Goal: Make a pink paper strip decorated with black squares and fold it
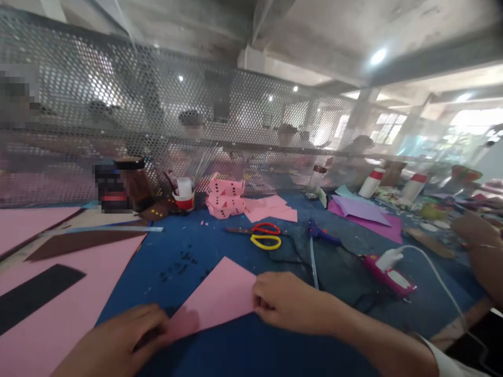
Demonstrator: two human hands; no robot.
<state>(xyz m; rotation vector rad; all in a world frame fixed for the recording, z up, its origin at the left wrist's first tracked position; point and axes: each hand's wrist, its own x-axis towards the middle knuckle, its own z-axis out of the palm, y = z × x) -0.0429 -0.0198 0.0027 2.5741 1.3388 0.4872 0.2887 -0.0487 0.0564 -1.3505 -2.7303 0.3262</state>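
A pink sheet [223, 293] lies on the blue table [157, 272] between my hands, one corner pointing away from me. My left hand [129, 332] has its fingers closed on the sheet's lower left end. At the right corner, my right hand [283, 301] grips the same sheet with curled fingers. Beyond the sheet are scissors [266, 235] with one red and one yellow handle loop. To their right rests a blue glue gun [323, 234], with a clear stick [313, 262] beside it.
Large pink sheets [78, 293] with a black strip [39, 296] lie left. Pink dotted pieces [226, 196] stand behind. A magenta power strip [389, 275] with a white cable and another person's arm [481, 256] are right. A perforated screen [236, 115] runs along the back.
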